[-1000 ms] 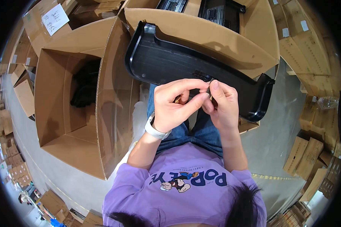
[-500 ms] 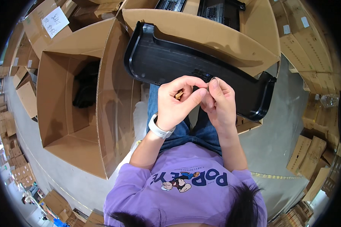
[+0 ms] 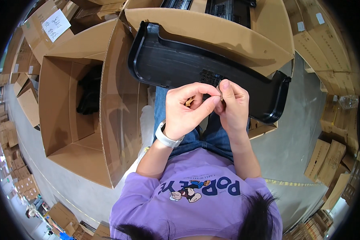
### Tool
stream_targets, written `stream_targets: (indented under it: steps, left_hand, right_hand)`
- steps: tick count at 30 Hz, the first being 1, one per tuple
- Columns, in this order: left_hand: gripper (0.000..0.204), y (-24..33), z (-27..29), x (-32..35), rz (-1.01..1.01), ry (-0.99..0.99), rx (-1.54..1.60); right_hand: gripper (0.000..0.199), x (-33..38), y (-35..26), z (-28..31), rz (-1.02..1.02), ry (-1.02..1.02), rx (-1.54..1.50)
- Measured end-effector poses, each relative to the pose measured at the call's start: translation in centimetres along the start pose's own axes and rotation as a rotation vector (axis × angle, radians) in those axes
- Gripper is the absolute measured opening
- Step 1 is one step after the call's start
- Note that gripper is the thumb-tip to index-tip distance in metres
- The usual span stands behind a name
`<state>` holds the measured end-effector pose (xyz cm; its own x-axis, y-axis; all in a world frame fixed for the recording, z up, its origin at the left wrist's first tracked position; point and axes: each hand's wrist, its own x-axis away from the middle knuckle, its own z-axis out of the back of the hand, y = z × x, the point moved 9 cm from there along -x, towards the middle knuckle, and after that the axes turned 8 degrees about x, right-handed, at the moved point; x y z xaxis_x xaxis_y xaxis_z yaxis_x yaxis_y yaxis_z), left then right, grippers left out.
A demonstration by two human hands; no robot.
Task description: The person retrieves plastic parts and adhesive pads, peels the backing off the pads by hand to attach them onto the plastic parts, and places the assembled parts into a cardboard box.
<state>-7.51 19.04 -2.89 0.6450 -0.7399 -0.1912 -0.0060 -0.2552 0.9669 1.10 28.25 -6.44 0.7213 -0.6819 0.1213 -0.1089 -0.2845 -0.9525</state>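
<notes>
My left hand is closed, with a small tan piece tucked inside its curled fingers. Its thumb and forefinger pinch together right beside my right hand. The fingers of that hand are pinched too, around a small greyish thing too small to name. Just beyond both hands lies a long black plastic tray-like part with raised ends, slanting down to the right over my lap. A dark ribbed patch shows near its middle, partly hidden by my fingers.
A large open cardboard box stands at my left, with black items inside. Another open box is in front, holding black parts. Stacked cartons line the right side over the grey floor.
My right fingertips have tilted slightly, and the small greyish thing in them shows more. The black part sits slightly farther left in view.
</notes>
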Motion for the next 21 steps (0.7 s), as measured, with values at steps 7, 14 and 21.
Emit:
stream_targets:
  steps: [7, 14, 21]
  left_hand:
    - [0.011, -1.1, -0.2, 0.3, 0.089, 0.001, 0.073]
    - [0.007, -2.1, -0.3, 0.2, 0.096, 0.029, 0.244]
    - [0.009, -2.4, 0.0, 0.3, 0.124, 0.031, 0.235]
  right_hand:
    - [0.038, 0.4, -1.1, 0.6, 0.12, 0.092, 0.182]
    - [0.039, 0.1, 0.0, 0.2, 0.017, -0.022, 0.065]
    - [0.038, 0.3, 0.6, -0.4, 0.001, -0.056, -0.036]
